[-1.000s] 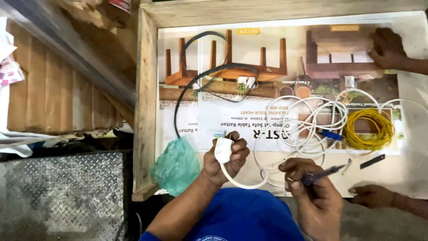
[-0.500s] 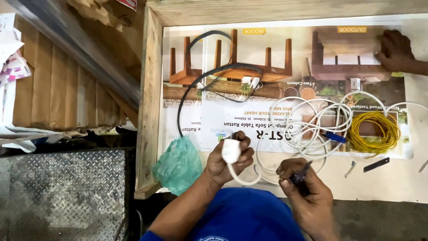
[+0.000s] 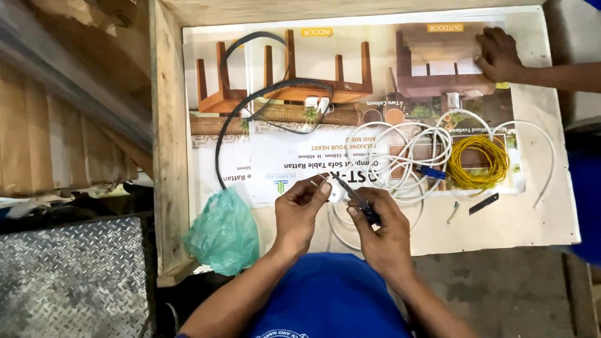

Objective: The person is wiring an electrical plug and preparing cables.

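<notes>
A: Status, near end first?
B: Left hand (image 3: 300,209) pinched on a white plug (image 3: 336,193), right hand (image 3: 382,228) clamped on a screwdriver (image 3: 352,195), tip at the plug. Looks mid-job; plug not closed up yet, I'd say.
A: Further out?
B: White cable (image 3: 407,150) and yellow wire coil (image 3: 479,163) loose on the board (image 3: 532,216), black cable (image 3: 250,103) untouched. Another person's hand (image 3: 498,53) rests at far edge.

My left hand (image 3: 302,211) pinches a smooth white plastic plug (image 3: 336,191); my right hand (image 3: 382,231) grips a dark metal screwdriver (image 3: 354,199). Under them lies a glossy printed poster (image 3: 300,150) in a rough wooden frame (image 3: 169,156). Lower left, crinkly green plastic bag (image 3: 223,231) and matt ribbed metal plate (image 3: 69,275).
</notes>
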